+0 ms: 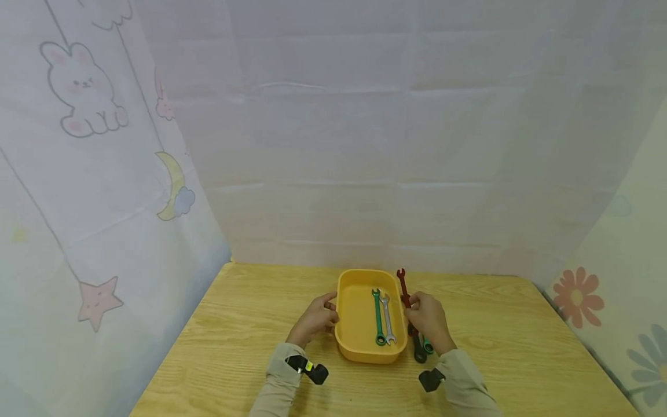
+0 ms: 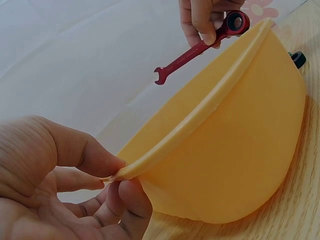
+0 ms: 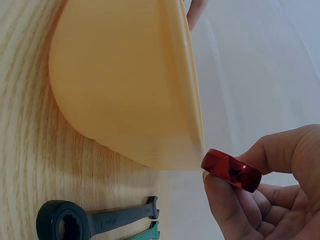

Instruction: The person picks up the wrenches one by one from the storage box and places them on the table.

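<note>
A yellow plastic basin (image 1: pixel 367 354) sits on the table, with a green wrench (image 1: pixel 378 319) and a silver wrench (image 1: pixel 387 318) lying side by side in it. My left hand (image 1: pixel 315 318) pinches the basin's left rim between thumb and fingers, as the left wrist view shows. At the opposite side my right hand (image 1: pixel 430 319) holds a red ratcheting wrench (image 2: pixel 192 54) near its ring end, above the rim, its open end pointing away from me. In the right wrist view the red ring end stands out from between thumb and fingers.
To the right of the basin a black ratcheting wrench (image 3: pixel 117 220) and another green wrench (image 3: pixel 146 233) lie on the wooden table (image 1: pixel 229 347). A pale cloth wall (image 1: pixel 323 145) rises behind the table, and printed cloth hangs at both sides.
</note>
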Available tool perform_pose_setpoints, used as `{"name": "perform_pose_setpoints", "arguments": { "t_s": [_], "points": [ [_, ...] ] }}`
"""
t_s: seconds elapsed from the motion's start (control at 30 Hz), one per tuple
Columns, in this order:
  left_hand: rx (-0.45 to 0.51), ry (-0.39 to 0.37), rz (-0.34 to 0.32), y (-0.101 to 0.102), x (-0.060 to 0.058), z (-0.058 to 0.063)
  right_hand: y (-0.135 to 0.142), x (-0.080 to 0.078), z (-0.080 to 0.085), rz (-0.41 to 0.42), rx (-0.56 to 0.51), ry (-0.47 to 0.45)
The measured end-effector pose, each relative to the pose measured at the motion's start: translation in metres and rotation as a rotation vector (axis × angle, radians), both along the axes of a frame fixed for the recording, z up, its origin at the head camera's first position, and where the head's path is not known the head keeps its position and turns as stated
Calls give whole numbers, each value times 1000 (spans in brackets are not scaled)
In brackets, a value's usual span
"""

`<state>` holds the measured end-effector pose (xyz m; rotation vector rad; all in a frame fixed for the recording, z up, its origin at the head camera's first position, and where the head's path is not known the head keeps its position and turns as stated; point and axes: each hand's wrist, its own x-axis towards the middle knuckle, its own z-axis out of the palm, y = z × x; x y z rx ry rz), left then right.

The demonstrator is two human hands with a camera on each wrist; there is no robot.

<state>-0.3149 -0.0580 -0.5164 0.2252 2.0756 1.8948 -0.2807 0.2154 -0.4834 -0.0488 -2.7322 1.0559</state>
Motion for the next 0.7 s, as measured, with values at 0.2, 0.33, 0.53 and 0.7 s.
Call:
{"name": "perform_pose_setpoints", "arguments": {
  "t_s": [0.2,0.33,0.53,0.7],
  "points": [
    [15,3,-12,-1,1,0,0,2,0,-21,3,-1],
    [10,-3,-5,-1,1,0,1,3,0,-30,-4,-16],
    [21,7,-8,0,0,0,4,3,2,-27,-17,-9],
    [16,7,-9,1,0,-1,7,5,0,-28,-30,-20]
  ]
}}
